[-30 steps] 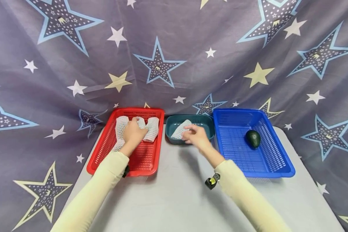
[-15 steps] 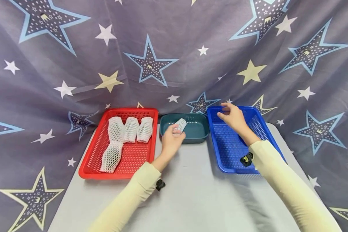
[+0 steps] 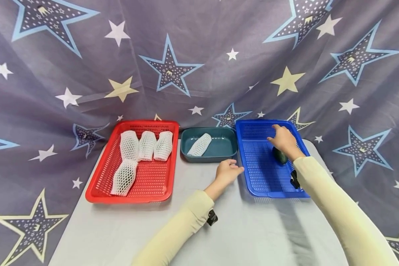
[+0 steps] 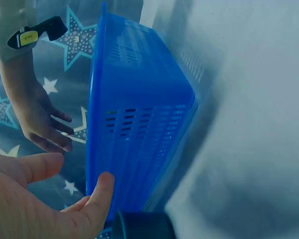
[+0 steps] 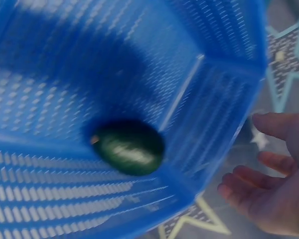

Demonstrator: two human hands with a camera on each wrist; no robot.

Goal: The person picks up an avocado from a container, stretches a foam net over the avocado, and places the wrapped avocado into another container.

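Note:
A dark green avocado [image 3: 280, 155] lies in the blue basket [image 3: 262, 194], against its right side. Above that basket hovers my right hand [image 3: 283, 140], fingers apart and holding nothing; the right wrist view shows the avocado [image 5: 129, 147] below and apart from the hand [image 5: 269, 184]. My left hand [image 3: 227, 172] is over the table, just left of the blue basket, with loosely bent fingers and nothing in them. In the left wrist view its thumb [image 4: 40, 167] and fingers stand apart near the basket wall [image 4: 139, 134].
A red basket [image 3: 153, 190] at the left holds several white foam net sleeves [image 3: 124, 177], some looking filled. Between the baskets stands a small dark teal bin [image 3: 224, 147] with one white foam net [image 3: 200, 145] inside. A star-patterned curtain [image 3: 203, 33] hangs behind the table.
My left hand has come out of the red basket and moved right, past the teal bin. The right hand has gone from the teal bin to above the blue basket.

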